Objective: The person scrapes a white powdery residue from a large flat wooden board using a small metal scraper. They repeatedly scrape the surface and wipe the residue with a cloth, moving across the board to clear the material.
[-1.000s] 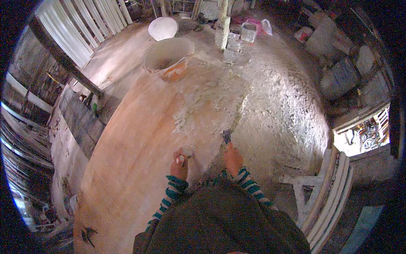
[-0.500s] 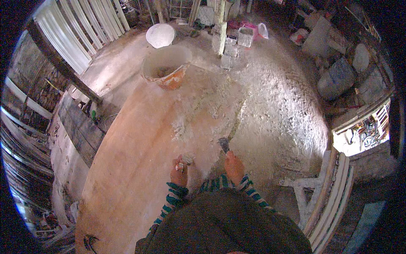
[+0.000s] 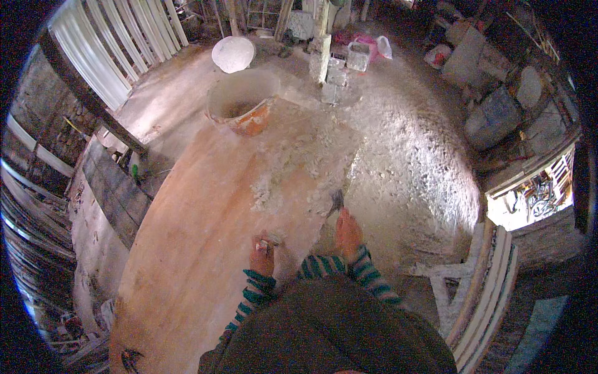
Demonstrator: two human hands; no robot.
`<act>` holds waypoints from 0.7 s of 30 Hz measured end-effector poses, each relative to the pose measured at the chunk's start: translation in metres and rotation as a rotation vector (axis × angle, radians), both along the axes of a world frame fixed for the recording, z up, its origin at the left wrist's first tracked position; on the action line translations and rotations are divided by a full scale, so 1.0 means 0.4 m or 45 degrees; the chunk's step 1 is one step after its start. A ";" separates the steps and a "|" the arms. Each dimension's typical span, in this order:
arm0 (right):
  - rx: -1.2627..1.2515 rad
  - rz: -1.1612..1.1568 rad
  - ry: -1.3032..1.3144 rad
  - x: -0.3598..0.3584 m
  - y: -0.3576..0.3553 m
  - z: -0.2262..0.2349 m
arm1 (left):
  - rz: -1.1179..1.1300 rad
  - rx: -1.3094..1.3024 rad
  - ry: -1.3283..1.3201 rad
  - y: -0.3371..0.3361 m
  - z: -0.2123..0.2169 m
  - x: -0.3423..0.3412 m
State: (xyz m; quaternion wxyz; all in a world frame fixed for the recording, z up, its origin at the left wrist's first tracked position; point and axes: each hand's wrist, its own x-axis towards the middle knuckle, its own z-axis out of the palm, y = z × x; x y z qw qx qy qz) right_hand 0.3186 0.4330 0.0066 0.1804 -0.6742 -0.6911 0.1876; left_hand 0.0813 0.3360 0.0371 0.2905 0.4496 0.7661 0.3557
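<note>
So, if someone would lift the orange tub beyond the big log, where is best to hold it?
Grip the orange tub by its rim, from above, hands on opposite sides. It stands upright with its wide mouth open, and the log crowds its near side.

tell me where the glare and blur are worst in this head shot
Head view: sunlight washes out the dusty floor right of the orange slab; the fisheye rim goes black and bends the white slats; both hands, left and right, look soft and small.
</note>
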 end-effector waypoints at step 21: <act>-0.132 -0.106 0.282 0.041 0.055 0.057 | 0.001 0.224 0.009 0.002 -0.088 -0.020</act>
